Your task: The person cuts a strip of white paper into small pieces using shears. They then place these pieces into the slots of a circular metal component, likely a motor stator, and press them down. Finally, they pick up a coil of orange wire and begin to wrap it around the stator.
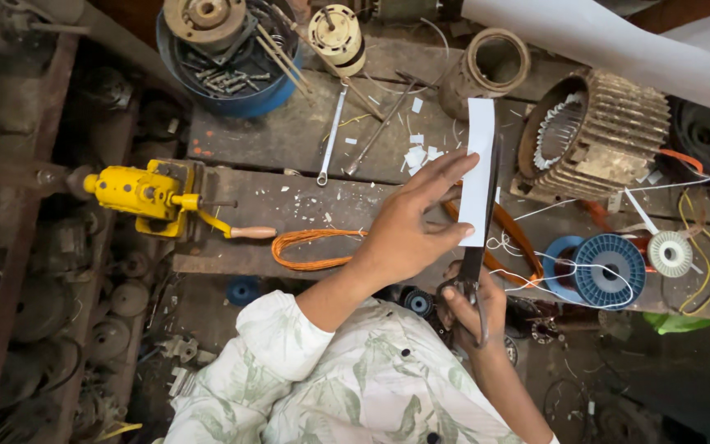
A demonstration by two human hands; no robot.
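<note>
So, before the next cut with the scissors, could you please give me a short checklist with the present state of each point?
1. Left hand pinches the white paper strip: ok.
2. Right hand is in the handles of the dark metal scissors: ok.
3. Blade lies along the strip's right edge: ok.
4. Left fingertips away from the blade: not ok, they are close.
5. Blades open or closed: cannot tell.
6. Orange copper wire coil lies beneath the work: not ok.

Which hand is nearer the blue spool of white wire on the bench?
Right. The right hand, gripping the black-handled scissors, sits just left of and below the blue spool of white wire. The left hand, holding the white paper strip, is farther left.
</note>
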